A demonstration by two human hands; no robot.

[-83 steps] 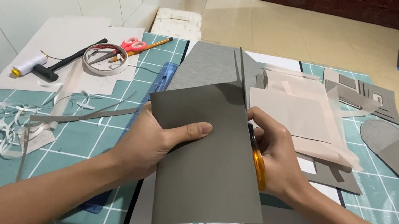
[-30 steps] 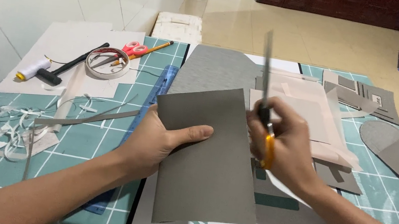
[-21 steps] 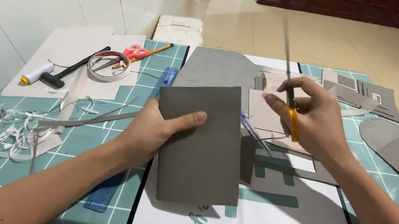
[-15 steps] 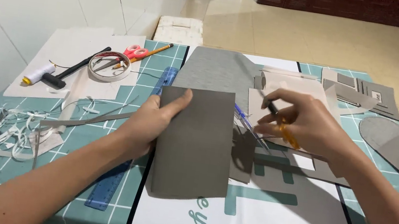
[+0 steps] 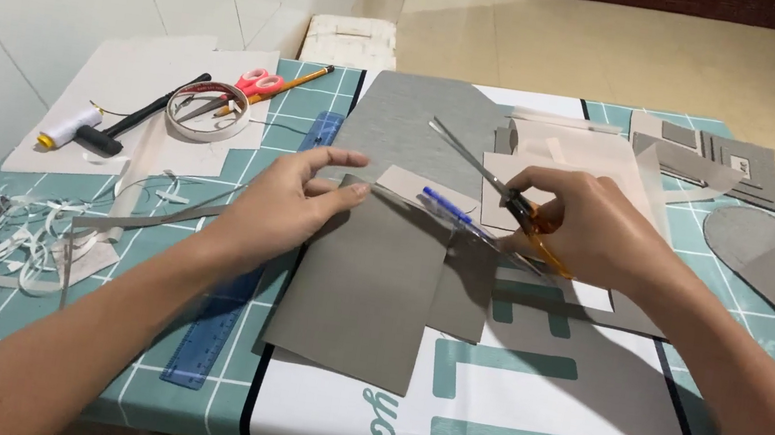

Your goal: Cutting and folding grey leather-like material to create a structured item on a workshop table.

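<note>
Lying flat on the table (image 5: 582, 417), the grey card sheet (image 5: 362, 290) runs its long axis away from the person, slightly tilted, near edge close to the table's front and far edge under the left hand (image 5: 293, 204). That hand is spread, fingers pressing the sheet's far corner down rather than gripping it. The right hand (image 5: 598, 227) sits to the right of the sheet and a little farther back, fingers closed through the orange loops of the scissors (image 5: 501, 198); the blades stand partly apart and point up and left, over a beige card piece (image 5: 412, 186), clear of the grey sheet. A blue pen (image 5: 454, 212) lies between the blades and the sheet's right edge. So the left hand is on the sheet, while the scissors are just beside its far right corner. A blue ruler (image 5: 232, 317) lies parallel along the sheet's left side.
</note>
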